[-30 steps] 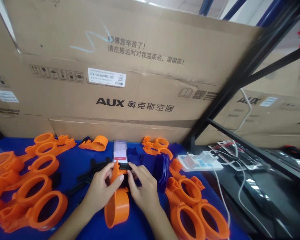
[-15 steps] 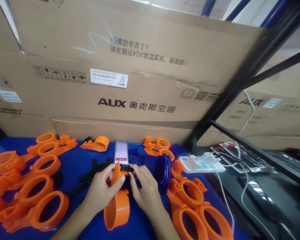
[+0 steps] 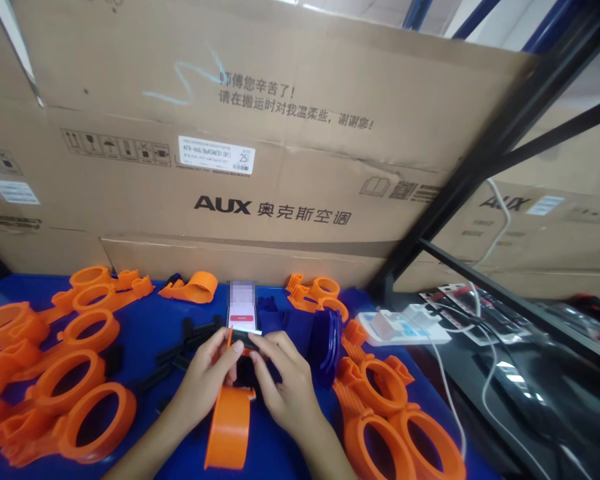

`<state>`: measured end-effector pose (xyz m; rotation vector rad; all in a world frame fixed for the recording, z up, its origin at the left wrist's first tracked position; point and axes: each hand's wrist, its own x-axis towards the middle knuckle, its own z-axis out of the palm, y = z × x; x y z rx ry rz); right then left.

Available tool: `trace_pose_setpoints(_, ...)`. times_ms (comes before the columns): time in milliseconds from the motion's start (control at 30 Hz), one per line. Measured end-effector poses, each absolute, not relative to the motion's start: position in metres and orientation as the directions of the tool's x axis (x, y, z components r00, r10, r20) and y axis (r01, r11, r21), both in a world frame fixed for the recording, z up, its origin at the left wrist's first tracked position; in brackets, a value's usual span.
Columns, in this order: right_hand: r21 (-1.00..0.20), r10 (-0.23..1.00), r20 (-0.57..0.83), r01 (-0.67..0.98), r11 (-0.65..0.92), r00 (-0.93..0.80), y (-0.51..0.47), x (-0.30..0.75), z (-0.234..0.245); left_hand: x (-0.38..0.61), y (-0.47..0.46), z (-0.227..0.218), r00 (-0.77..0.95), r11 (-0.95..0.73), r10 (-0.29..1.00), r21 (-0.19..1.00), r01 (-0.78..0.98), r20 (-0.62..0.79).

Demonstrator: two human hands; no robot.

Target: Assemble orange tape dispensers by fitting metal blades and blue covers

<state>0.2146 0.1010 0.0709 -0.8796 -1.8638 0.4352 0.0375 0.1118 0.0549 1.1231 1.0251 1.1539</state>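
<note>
Both my hands meet over the blue mat and hold one orange ring-shaped clamp part edge-on toward me. My left hand pinches its upper orange tab with thumb and fingers closed. My right hand grips a black piece against the same part, fingers curled. A phone with a white and red screen lies just beyond my fingertips.
Several orange ring clamps lie at the left and at the right. Dark blue parts and black strips lie near the phone. A large cardboard box walls the back. A white power strip with cables sits right.
The orange part has turned in my hands and now shows edge-on, its ring lower in view. My fingers have shifted up along its tab. The view moved slightly.
</note>
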Motion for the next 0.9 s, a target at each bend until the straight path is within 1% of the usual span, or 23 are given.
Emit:
trace_pose_setpoints(100,-0.668,0.752,0.603,0.346,0.659,-0.267,0.101,0.217,0.077,0.035,0.118,0.053,0.085,0.133,0.99,0.951,-0.28,-0.113)
trace_pose_setpoints(133,-0.671,0.757,0.605,0.353,0.652,-0.248,0.102,0.219,0.078,0.033,0.12,0.053,0.066,0.14,0.99,0.942,-0.304,-0.125)
trace_pose_setpoints(200,-0.657,0.768,0.61,0.417,0.628,-0.195,0.105,0.222,0.079,0.029,0.123,0.054,0.035,0.14,0.99,0.937,-0.319,-0.136)
trace_pose_setpoints(267,-0.603,0.781,0.59,0.533,0.594,-0.203,0.109,0.225,0.077,0.025,0.125,0.056,0.014,0.143,0.989,0.933,-0.329,-0.147)
trace_pose_setpoints(367,-0.451,0.806,0.508,0.703,0.55,-0.304,0.112,0.225,0.07,0.024,0.125,0.056,-0.013,0.137,0.989,0.93,-0.341,-0.15)
trace_pose_setpoints(467,-0.334,0.813,0.465,0.781,0.527,-0.35,0.11,0.22,0.064,0.025,0.124,0.057,-0.021,0.13,0.989,0.931,-0.342,-0.146)
trace_pose_setpoints(567,-0.282,0.817,0.465,0.818,0.501,-0.341,0.108,0.216,0.06,0.026,0.123,0.057,-0.021,0.127,0.99,0.932,-0.34,-0.143)
trace_pose_setpoints(667,-0.26,0.827,0.454,0.838,0.479,-0.332,0.108,0.215,0.058,0.025,0.124,0.058,-0.03,0.123,0.989,0.932,-0.341,-0.142)
trace_pose_setpoints(800,-0.268,0.843,0.423,0.842,0.468,-0.334,0.111,0.216,0.055,0.024,0.125,0.058,-0.039,0.121,0.989,0.931,-0.343,-0.143)
trace_pose_setpoints(900,-0.279,0.829,0.422,0.818,0.503,-0.367,0.113,0.216,0.054,0.024,0.125,0.058,-0.045,0.12,0.989,0.933,-0.339,-0.144)
